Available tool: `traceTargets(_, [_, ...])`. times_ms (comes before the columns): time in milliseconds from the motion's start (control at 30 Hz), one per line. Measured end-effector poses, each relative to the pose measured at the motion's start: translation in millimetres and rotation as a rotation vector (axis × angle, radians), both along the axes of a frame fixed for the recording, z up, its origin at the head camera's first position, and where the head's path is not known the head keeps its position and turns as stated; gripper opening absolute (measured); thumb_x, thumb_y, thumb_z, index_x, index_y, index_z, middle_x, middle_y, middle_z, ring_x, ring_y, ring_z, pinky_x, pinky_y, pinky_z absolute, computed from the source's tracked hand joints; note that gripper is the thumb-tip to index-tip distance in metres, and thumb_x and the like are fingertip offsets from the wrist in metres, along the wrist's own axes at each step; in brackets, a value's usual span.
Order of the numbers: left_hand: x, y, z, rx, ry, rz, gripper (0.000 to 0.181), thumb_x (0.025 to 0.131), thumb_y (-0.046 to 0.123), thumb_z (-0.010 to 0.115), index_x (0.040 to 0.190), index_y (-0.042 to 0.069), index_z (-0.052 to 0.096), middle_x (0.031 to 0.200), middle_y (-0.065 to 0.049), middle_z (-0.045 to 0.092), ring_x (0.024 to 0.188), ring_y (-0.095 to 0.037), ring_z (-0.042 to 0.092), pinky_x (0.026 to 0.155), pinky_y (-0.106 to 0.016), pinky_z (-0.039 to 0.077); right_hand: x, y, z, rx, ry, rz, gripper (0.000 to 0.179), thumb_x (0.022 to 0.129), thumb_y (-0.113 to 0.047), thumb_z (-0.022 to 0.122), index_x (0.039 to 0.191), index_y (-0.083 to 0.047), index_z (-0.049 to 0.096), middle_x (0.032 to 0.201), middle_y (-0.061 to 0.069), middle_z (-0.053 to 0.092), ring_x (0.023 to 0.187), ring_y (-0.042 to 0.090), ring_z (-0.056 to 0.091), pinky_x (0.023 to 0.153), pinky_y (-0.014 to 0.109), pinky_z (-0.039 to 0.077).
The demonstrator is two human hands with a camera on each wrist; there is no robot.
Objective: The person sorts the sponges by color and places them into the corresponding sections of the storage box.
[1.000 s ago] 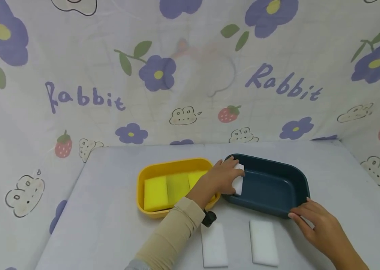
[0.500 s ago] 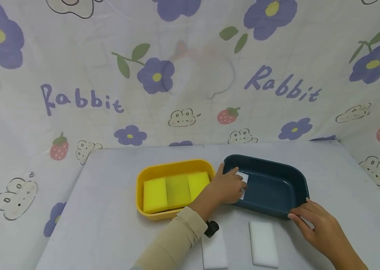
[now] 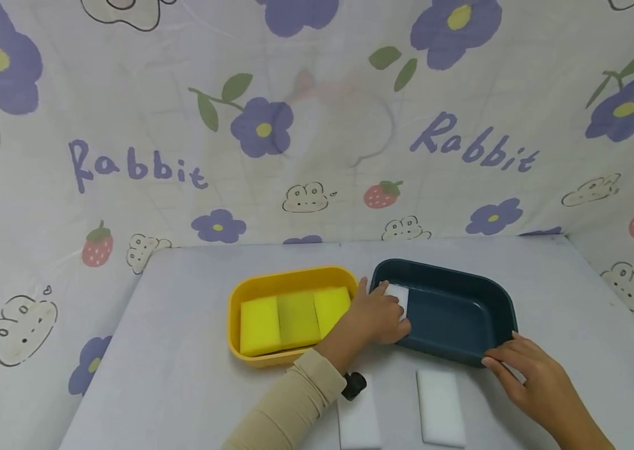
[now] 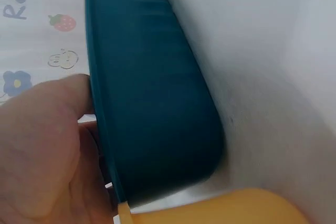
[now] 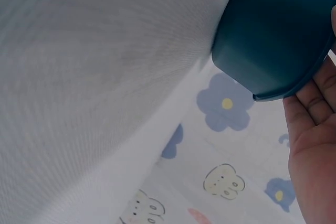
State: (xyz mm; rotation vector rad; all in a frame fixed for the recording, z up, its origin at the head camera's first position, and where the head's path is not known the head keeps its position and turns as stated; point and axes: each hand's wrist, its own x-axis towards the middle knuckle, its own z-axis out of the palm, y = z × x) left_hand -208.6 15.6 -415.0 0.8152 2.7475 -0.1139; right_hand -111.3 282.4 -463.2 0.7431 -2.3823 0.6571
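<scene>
A dark teal plastic basin (image 3: 452,312) stands at the right of the table. Inside its left end lies a white sponge block (image 3: 398,295), partly covered by my left hand (image 3: 376,317). Two fingers of that hand point forward, and its fingers touch the block. My right hand (image 3: 536,375) pinches the basin's near right rim between thumb and fingers; in the right wrist view the fingers (image 5: 310,103) lie along the rim. In the left wrist view, the basin wall (image 4: 152,87) hides the block.
A yellow basin (image 3: 235,325) holding several yellow sponge blocks (image 3: 261,325) stands left of the teal one. Two white sponge blocks lie in front: one (image 3: 442,409) in full sight, another (image 3: 357,419) partly behind the black wrist camera (image 3: 354,385). Patterned cloth (image 3: 339,125) hangs behind.
My left hand has moved down inside the basin from its far left corner. The white block went from tilted in the hand to lying flatter at the left end. My right hand stayed on the rim.
</scene>
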Motion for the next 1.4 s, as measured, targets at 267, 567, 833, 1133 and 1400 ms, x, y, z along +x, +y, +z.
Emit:
traceTargets(267, [10.1,-1.9,1.4,0.141,0.146,-0.164,0.04,0.105,0.031,0.048,0.144,0.024,0.055,0.154,0.005,0.044,0.149,-0.019,0.023,0.12,-0.042,0.019,2.7,0.1,-2.8,0.006,0.003,-0.019,0.017,0.092,-0.026,0.074,0.085,-0.01,0.077,0.083,-0.008,0.066,0.078,0.011,0.058,0.113,0.019,0.028])
traceTargets(567, [53.5,-43.1,7.5,0.498,0.024,-0.242,0.028,0.101,0.029,0.061,0.128,0.023,0.068,0.131,0.01,0.06,0.12,-0.005,0.053,0.101,-0.018,0.042,2.2,-5.5,-4.8,0.015,-0.004,-0.039,0.006,0.085,-0.015,0.08,0.085,-0.011,0.077,0.083,-0.008,0.066,0.079,0.013,0.059,0.113,0.018,0.027])
traceTargets(833, [85.1,-72.6,1.6,0.286,-0.137,-0.206,0.06,0.083,0.055,0.077,0.134,0.027,0.061,0.134,0.009,0.057,0.117,-0.007,0.053,0.097,-0.025,0.048,4.4,-5.4,-3.4,0.029,-0.006,-0.064,0.019,0.071,0.0,0.084,0.085,-0.009,0.077,0.083,-0.004,0.068,0.081,0.019,0.062,0.113,0.018,0.026])
traceTargets(1133, [98.0,-65.4,-3.1,0.0,-0.099,-0.151,0.09,0.064,0.069,0.084,0.137,0.025,0.054,0.128,0.004,0.056,0.108,-0.015,0.053,0.09,-0.034,0.05,4.7,-4.7,-3.3,0.021,-0.015,-0.065,0.025,0.066,0.004,0.085,0.085,-0.01,0.077,0.083,-0.005,0.068,0.081,0.018,0.062,0.113,0.017,0.026])
traceTargets(1400, [100.2,-54.5,-3.0,-0.158,-0.119,-0.1,0.098,0.054,0.072,0.086,0.133,0.025,0.053,0.117,0.002,0.055,0.099,-0.019,0.052,0.08,-0.034,0.049,2.2,-2.8,-0.8,0.013,-0.002,-0.028,0.012,0.088,-0.02,0.077,0.085,-0.009,0.077,0.084,-0.006,0.068,0.081,0.016,0.061,0.113,0.02,0.028])
